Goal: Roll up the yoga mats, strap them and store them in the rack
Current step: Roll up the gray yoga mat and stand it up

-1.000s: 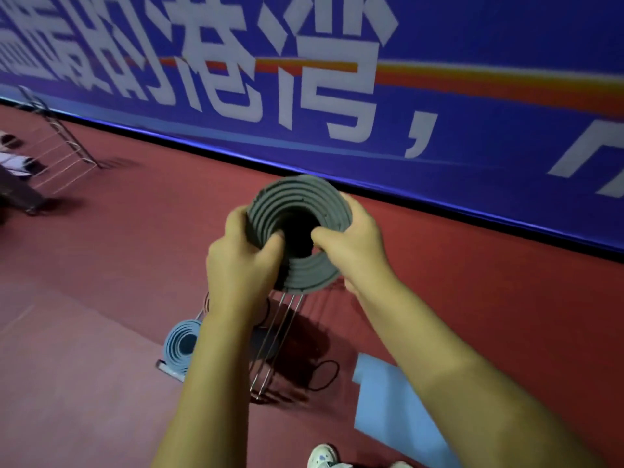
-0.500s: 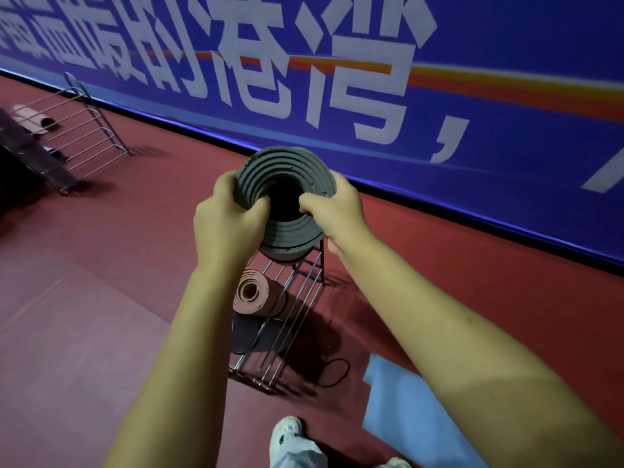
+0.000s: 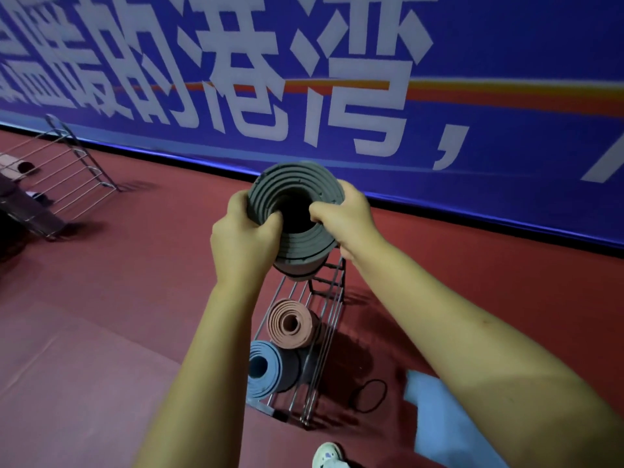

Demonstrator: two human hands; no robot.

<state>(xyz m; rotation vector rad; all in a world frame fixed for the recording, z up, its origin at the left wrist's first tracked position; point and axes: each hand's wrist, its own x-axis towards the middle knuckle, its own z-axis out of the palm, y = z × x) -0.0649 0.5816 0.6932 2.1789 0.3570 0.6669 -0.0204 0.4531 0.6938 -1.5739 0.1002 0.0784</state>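
A rolled grey yoga mat (image 3: 305, 243) is held end-on toward me, its hollow core showing. My left hand (image 3: 243, 241) grips its left side with the thumb hooked into the core. My right hand (image 3: 344, 216) grips the right side the same way. The roll sits over the top of a metal wire rack (image 3: 329, 319) standing on the red floor. In the rack below lie a rolled pink mat (image 3: 292, 327) and, under it, a rolled blue mat (image 3: 270, 368).
A black strap loop (image 3: 369, 396) lies on the floor right of the rack. A flat blue mat (image 3: 435, 417) is spread at lower right. A second wire rack (image 3: 67, 170) stands far left. A blue banner wall (image 3: 472, 130) runs behind. My shoe (image 3: 329, 456) shows at the bottom.
The view has dropped and the grey roll has come down onto the top of the rack. The blue mat in the rack's bottom is visible again.
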